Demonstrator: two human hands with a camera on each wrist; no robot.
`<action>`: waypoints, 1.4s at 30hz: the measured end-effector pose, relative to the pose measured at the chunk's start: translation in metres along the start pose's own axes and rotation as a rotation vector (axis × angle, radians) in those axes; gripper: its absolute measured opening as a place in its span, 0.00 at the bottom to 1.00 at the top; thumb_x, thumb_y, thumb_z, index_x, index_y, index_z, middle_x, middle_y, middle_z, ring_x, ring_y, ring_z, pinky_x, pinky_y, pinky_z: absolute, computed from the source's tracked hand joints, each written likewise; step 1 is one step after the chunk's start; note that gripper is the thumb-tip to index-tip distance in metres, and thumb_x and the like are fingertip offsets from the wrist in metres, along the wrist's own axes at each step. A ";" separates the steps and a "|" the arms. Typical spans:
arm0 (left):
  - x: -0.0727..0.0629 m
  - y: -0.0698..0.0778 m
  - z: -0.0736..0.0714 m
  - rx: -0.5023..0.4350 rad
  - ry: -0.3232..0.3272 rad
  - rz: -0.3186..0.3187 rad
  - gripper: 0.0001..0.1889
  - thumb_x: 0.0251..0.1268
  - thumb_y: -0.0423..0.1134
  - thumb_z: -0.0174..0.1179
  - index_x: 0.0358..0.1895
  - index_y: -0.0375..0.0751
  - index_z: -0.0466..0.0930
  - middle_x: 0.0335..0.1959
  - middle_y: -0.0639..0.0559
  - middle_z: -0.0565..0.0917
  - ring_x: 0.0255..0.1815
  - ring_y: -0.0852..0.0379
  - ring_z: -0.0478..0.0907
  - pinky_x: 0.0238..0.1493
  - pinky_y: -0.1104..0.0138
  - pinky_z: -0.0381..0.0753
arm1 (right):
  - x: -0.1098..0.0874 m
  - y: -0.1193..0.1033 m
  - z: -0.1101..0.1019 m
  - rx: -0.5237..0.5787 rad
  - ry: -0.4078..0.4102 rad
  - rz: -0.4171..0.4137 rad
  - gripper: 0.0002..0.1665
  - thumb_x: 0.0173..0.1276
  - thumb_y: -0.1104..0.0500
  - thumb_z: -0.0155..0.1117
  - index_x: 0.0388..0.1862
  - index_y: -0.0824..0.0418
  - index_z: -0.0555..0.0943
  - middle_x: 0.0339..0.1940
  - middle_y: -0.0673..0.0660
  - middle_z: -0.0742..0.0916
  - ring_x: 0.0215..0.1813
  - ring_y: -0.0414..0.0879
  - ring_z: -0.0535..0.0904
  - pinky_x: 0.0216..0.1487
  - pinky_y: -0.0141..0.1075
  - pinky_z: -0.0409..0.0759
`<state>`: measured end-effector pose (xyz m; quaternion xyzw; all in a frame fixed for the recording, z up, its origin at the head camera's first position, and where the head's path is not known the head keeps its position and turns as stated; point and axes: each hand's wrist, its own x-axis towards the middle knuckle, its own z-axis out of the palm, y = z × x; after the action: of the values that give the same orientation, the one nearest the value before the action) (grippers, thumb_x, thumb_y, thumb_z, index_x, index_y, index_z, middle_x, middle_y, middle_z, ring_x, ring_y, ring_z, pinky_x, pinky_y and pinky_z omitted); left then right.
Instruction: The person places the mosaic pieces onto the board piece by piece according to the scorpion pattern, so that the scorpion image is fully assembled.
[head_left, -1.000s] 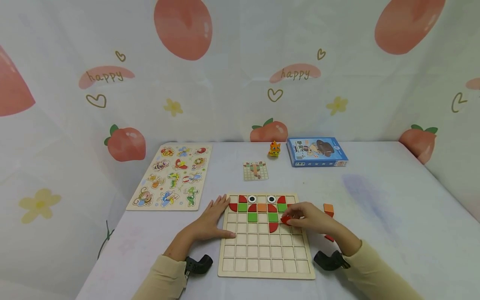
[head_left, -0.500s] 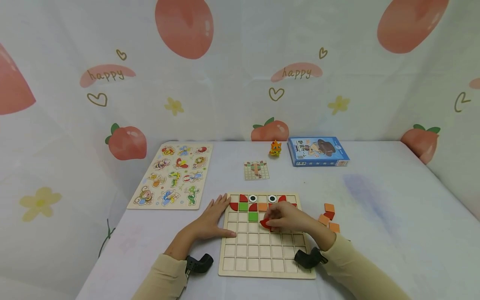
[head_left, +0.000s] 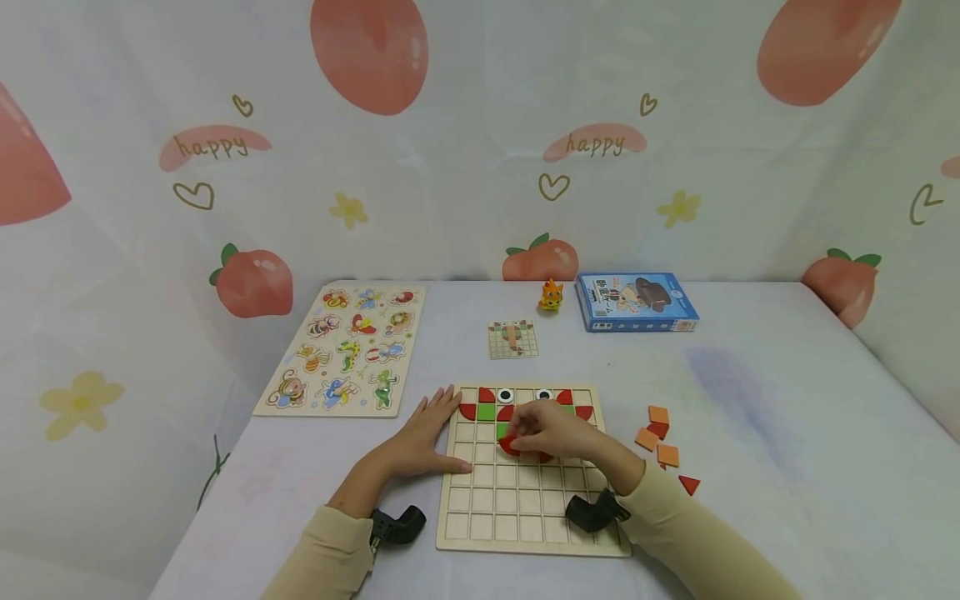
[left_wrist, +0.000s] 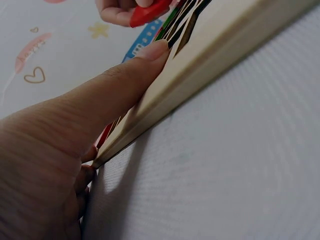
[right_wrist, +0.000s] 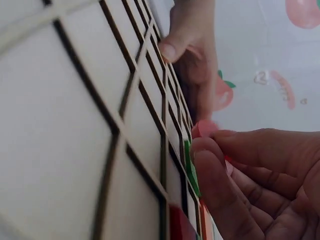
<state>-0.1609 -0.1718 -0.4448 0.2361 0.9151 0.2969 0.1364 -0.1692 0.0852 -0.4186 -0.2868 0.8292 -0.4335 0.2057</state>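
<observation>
We look down on a pale wooden grid board [head_left: 517,504] lying on a white desk [head_left: 765,400]. Its shallow square cells hold flat tiles towards the far edge: two eye tiles [head_left: 506,396] and red curved tiles [head_left: 487,395] in the farthest row, then green squares [head_left: 486,412] among more red curves in the next. The right hand [head_left: 555,429] has a narrow grip, thumb and fingertips pinching a red piece [head_left: 508,444] over the middle of the board; whether it touches the board, we cannot tell. The left hand [head_left: 420,442] keeps a wide grip at the board's left edge, thumb and fingers spread. Loose orange tiles [head_left: 667,455] and a red triangle [head_left: 689,484] lie on the desk, right of the board. From the left wrist, we see the board's thick side and the left thumb resting on its rim. Only the right wrist view shows us an orange sliver [right_wrist: 205,222] beside the right fingers, covered by the hand from above.
</observation>
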 end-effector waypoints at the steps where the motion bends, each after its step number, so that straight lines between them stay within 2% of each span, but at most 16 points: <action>1: 0.000 0.000 0.000 0.000 -0.003 -0.003 0.58 0.43 0.62 0.68 0.74 0.39 0.45 0.77 0.44 0.42 0.77 0.47 0.35 0.76 0.50 0.34 | 0.001 -0.001 0.001 -0.001 -0.004 0.001 0.05 0.62 0.64 0.63 0.36 0.65 0.81 0.28 0.54 0.84 0.28 0.37 0.77 0.31 0.27 0.78; 8: 0.000 0.000 0.000 0.005 -0.013 -0.014 0.58 0.44 0.62 0.67 0.74 0.40 0.45 0.77 0.45 0.41 0.77 0.48 0.34 0.76 0.51 0.33 | 0.003 -0.004 0.010 0.019 -0.001 0.021 0.03 0.62 0.67 0.62 0.34 0.67 0.82 0.25 0.56 0.86 0.24 0.39 0.81 0.26 0.29 0.81; 16: -0.001 0.002 -0.001 -0.005 -0.002 -0.006 0.58 0.44 0.61 0.68 0.74 0.39 0.46 0.76 0.44 0.43 0.77 0.47 0.35 0.76 0.50 0.34 | 0.003 -0.006 0.016 0.038 0.050 0.019 0.04 0.62 0.66 0.63 0.29 0.67 0.80 0.25 0.57 0.85 0.22 0.41 0.82 0.24 0.29 0.81; 24: 0.000 0.001 0.000 0.005 -0.004 -0.010 0.58 0.44 0.62 0.68 0.74 0.41 0.45 0.77 0.46 0.42 0.78 0.49 0.34 0.76 0.51 0.34 | 0.002 -0.008 0.018 -0.039 0.090 0.040 0.07 0.60 0.64 0.66 0.24 0.64 0.79 0.19 0.53 0.82 0.18 0.39 0.76 0.19 0.29 0.77; 34: 0.000 0.002 -0.001 0.000 0.000 -0.006 0.58 0.44 0.62 0.68 0.74 0.39 0.46 0.77 0.45 0.43 0.77 0.47 0.35 0.76 0.50 0.34 | 0.002 -0.006 0.019 0.086 0.075 0.064 0.06 0.60 0.68 0.64 0.27 0.69 0.76 0.19 0.58 0.82 0.18 0.42 0.80 0.20 0.33 0.81; 42: 0.000 0.000 0.000 0.003 0.001 -0.004 0.57 0.44 0.61 0.68 0.74 0.39 0.46 0.76 0.44 0.43 0.77 0.47 0.35 0.76 0.50 0.34 | 0.000 -0.006 0.016 0.099 0.041 0.062 0.05 0.61 0.68 0.63 0.30 0.70 0.76 0.24 0.58 0.82 0.21 0.44 0.82 0.23 0.32 0.82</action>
<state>-0.1606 -0.1716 -0.4445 0.2344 0.9161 0.2954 0.1360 -0.1583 0.0732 -0.4223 -0.2416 0.8193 -0.4730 0.2159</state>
